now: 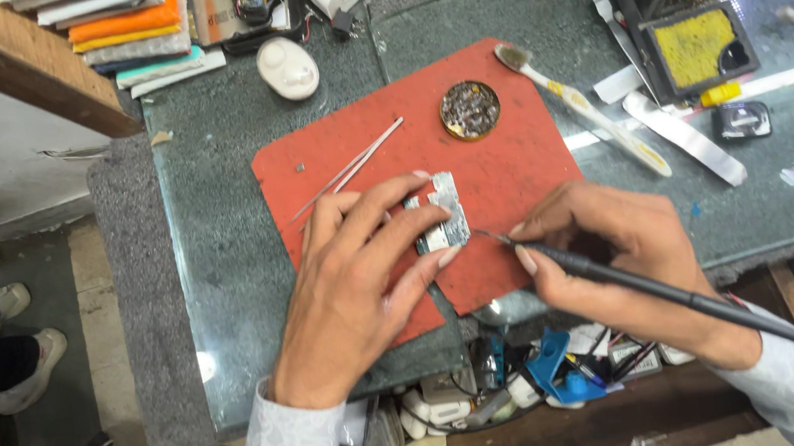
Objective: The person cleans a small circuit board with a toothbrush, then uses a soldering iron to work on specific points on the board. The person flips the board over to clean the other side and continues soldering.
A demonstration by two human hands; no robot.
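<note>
Glass-topped desk, red mat | left hand fingers pin upright metal board | right hand grips soldering iron, tip touching board's right edge.

Flat packets — orange, white, teal — stacked at the upper left.

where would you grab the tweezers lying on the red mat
Pinch the tweezers mid-length, across both thin arms, coming straight down from above. They lie flat and diagonal on the red mat, just beyond the left hand, with bare mat either side.
</note>
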